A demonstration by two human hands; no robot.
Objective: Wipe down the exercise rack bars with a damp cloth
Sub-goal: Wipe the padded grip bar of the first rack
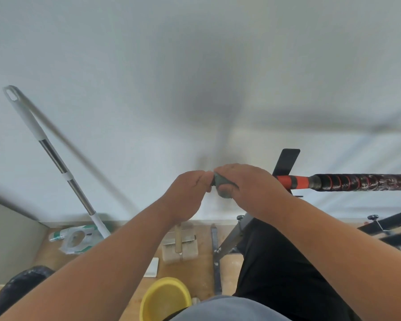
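Fingers (225, 189) of the right hand (248, 186) curl around a grey-green cloth (221, 181) on the rack bar (333, 182), the left hand (188, 191) pinching its end.

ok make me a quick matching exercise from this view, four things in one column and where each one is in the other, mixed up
Things:
1. cloth
2. yellow basin
3. mop handle
4. hand brush

Places:
A. leaning on the wall at left
B. held between left hand and right hand
C. on the floor by the wall, under the left wrist
D. on the floor, bottom centre

Pairs: 1-B, 2-D, 3-A, 4-C
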